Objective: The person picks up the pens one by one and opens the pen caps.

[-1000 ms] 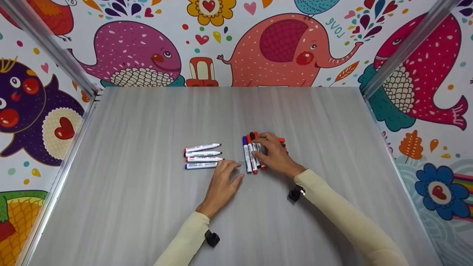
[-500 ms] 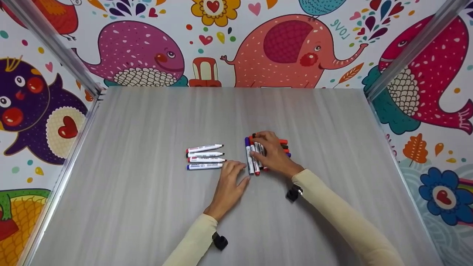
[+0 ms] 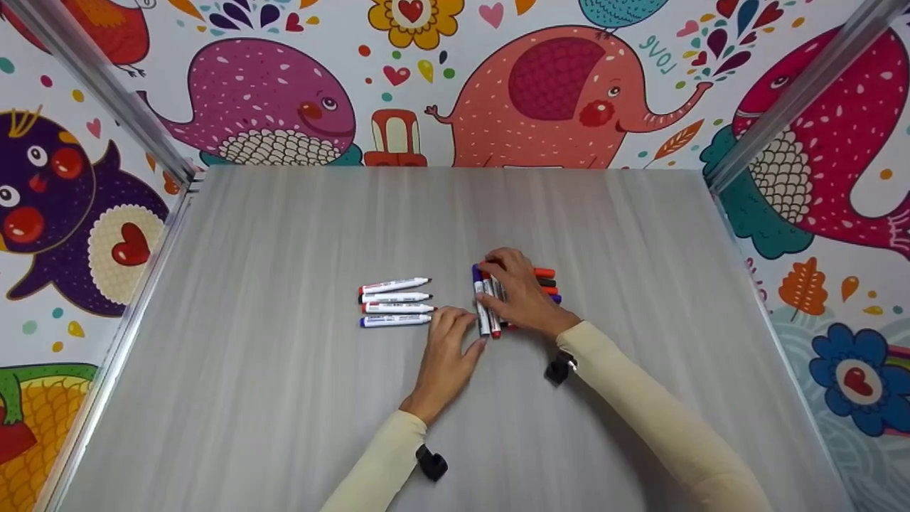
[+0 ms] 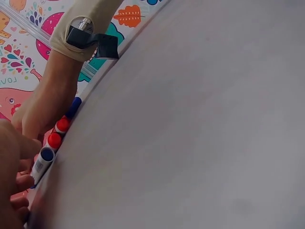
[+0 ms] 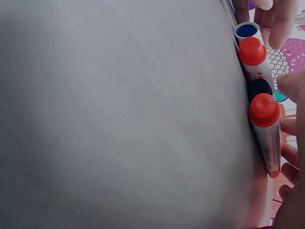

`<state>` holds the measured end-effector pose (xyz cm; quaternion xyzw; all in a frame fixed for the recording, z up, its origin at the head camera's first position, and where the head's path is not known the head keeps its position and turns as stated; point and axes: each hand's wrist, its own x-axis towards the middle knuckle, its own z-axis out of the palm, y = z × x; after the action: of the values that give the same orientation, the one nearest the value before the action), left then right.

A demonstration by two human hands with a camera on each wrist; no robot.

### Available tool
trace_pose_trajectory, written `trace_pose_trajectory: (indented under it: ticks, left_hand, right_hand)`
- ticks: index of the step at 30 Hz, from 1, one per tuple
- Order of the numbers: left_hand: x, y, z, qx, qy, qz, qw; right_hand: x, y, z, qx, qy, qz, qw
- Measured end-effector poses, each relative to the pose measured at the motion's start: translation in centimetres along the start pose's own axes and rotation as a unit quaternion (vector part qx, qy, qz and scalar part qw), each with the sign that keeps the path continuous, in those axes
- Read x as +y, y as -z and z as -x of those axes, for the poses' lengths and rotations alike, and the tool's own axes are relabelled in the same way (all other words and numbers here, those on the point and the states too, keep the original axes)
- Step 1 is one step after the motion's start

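Right of centre on the grey table (image 3: 284, 398), several white markers stand side by side in a row. The leftmost is a blue-capped marker (image 3: 482, 313); beside it is a red-ended marker (image 3: 495, 329). My right hand (image 3: 526, 295) lies over this row, thumb and index fingertip overlapping the blue-capped marker; its palm hides the others. In the right wrist view its relaxed fingers (image 5: 290, 157) are beside another red-ended marker (image 5: 268, 136). My left hand (image 3: 444, 355), fingers gently bent, has thumb and fingertips right at that marker's lower end.
Left of my left hand, several uncapped white markers (image 3: 394, 308) lie in a stack of rows, dark tips pointing right. Red, black and blue caps or ends, including a red one (image 3: 544, 273), poke out right of my right hand. A cartoon-printed wall (image 3: 320, 71) borders the table.
My right hand has shifted slightly left, its thumb and index finger now over the blue-capped marker. My left hand has moved a little right towards that marker's lower end.
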<state>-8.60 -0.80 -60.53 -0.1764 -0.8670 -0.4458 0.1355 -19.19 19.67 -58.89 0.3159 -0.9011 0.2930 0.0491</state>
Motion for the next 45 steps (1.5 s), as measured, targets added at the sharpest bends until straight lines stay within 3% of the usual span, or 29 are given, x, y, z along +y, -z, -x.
trace_pose_trajectory:
  ticks: [10, 16, 27, 38, 45]
  left_hand:
    - [0.4, -0.6, -0.1, 0.008, 0.001, -0.038, 0.9992]
    - [0.6, -0.9, -0.3, -0.002, 0.015, -0.066, 0.9977]
    - [0.5, -1.1, -0.4, 0.030, -0.025, -0.091, 0.9951]
    - [1.3, 0.0, -0.8, -0.002, -0.009, -0.077, 0.9970]
    - [1.9, 1.7, -0.9, -0.049, 0.028, -0.014, 0.9983]
  right_hand:
    - [0.0, -0.1, -0.6, -0.003, 0.014, 0.044, 0.999]
    - [-0.4, 0.1, -0.7, -0.024, -0.006, 0.052, 0.998]
    - [-0.6, 0.1, -1.0, -0.039, -0.009, 0.087, 0.995]
    - [-1.2, 0.8, -1.2, -0.052, -0.017, 0.016, 0.998]
    - [-2.6, 2.3, -1.0, -0.050, -0.017, -0.055, 0.997]
